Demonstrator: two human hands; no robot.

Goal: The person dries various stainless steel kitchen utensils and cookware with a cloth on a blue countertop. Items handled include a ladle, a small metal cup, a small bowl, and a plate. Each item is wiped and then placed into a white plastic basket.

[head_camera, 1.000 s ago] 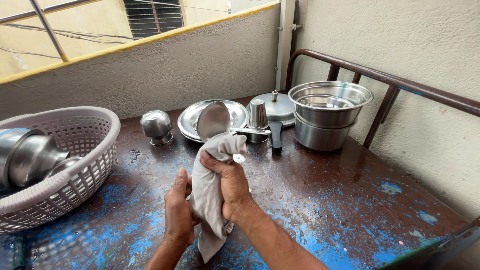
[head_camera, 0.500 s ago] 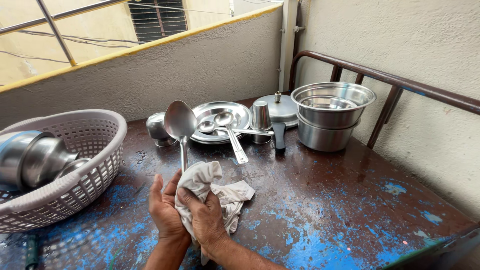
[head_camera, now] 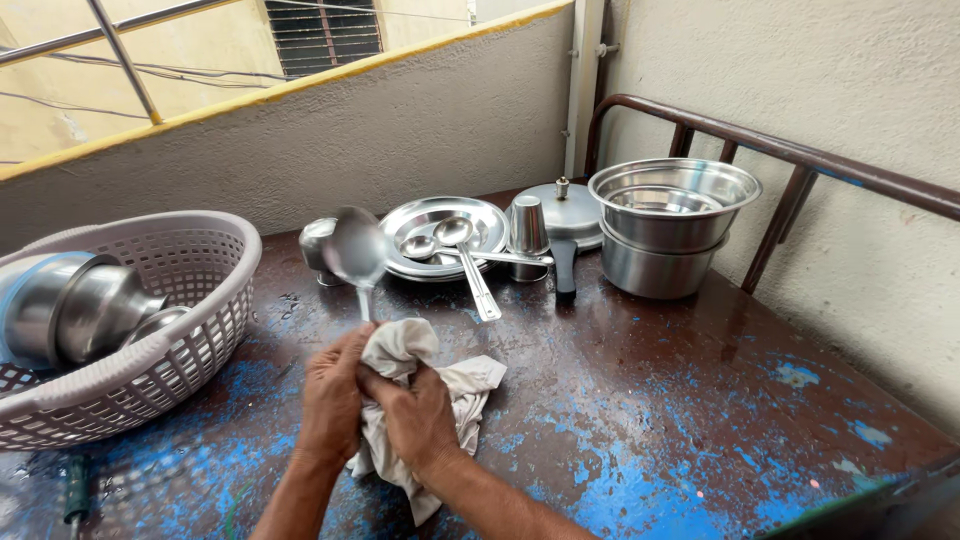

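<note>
Head cam: my hands, left and right, are both closed round the cloth, wrapping the ladle handle, bowl up at 12 o'clock. A wet handle could slip, I reckon, clattering onto the worktop or plate.

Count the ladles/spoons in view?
3. One ladle held upright in the hands, its handle wrapped in the cloth; two more resting on the steel plate behind. More may be hidden inside the basket.
</note>
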